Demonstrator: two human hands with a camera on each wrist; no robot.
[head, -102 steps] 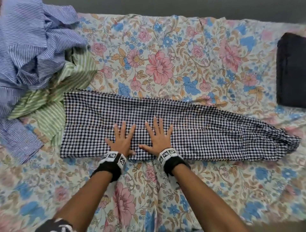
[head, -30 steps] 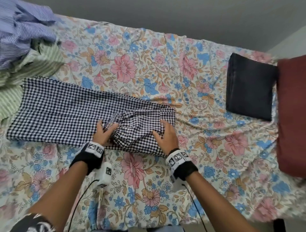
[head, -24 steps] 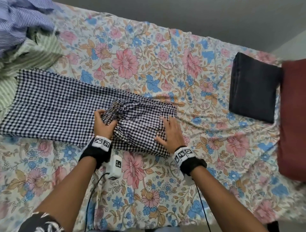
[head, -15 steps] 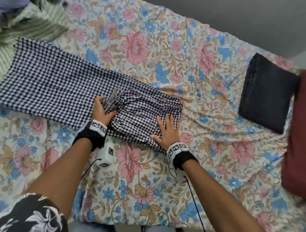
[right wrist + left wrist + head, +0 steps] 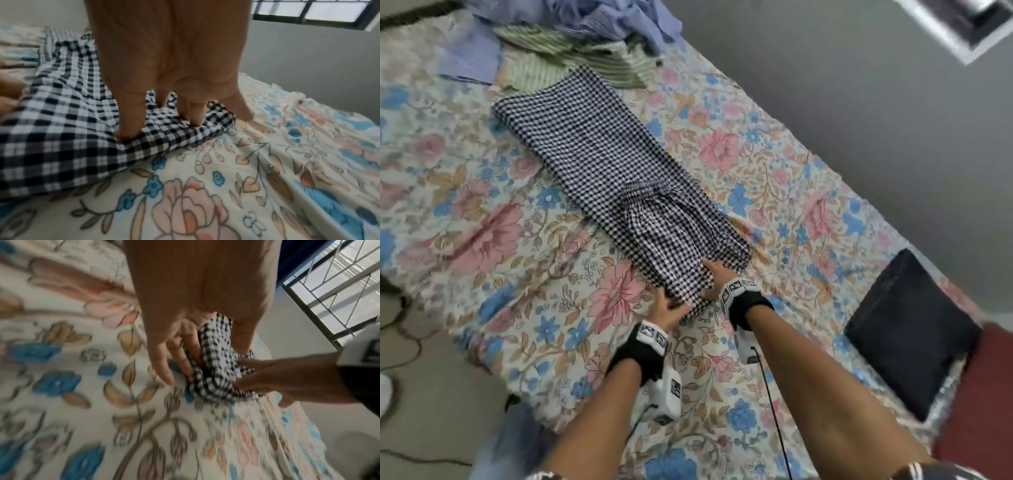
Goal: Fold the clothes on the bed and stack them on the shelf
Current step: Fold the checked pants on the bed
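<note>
A black-and-white checked garment (image 5: 599, 154) lies in a long strip on the floral bed sheet (image 5: 482, 222), its gathered end folded back onto the middle. My left hand (image 5: 671, 306) grips the near corner of the folded end. In the left wrist view my left hand (image 5: 213, 360) has the thumb on top of the checked cloth (image 5: 216, 382) and the fingers under it. My right hand (image 5: 714, 274) holds the same end beside it. In the right wrist view my right hand (image 5: 158, 126) digs thumb and fingers into bunched checked cloth (image 5: 61, 113).
A folded dark garment (image 5: 914, 329) lies on the bed to the right, next to a red cushion (image 5: 983, 394). Blue striped (image 5: 599, 17) and green striped clothes (image 5: 571, 58) are heaped at the far end. The floor (image 5: 431, 394) with cables is at the left.
Both hands have left the middle of the garment and now hold its folded right end. My head has turned, so the garment runs diagonally away from me.
</note>
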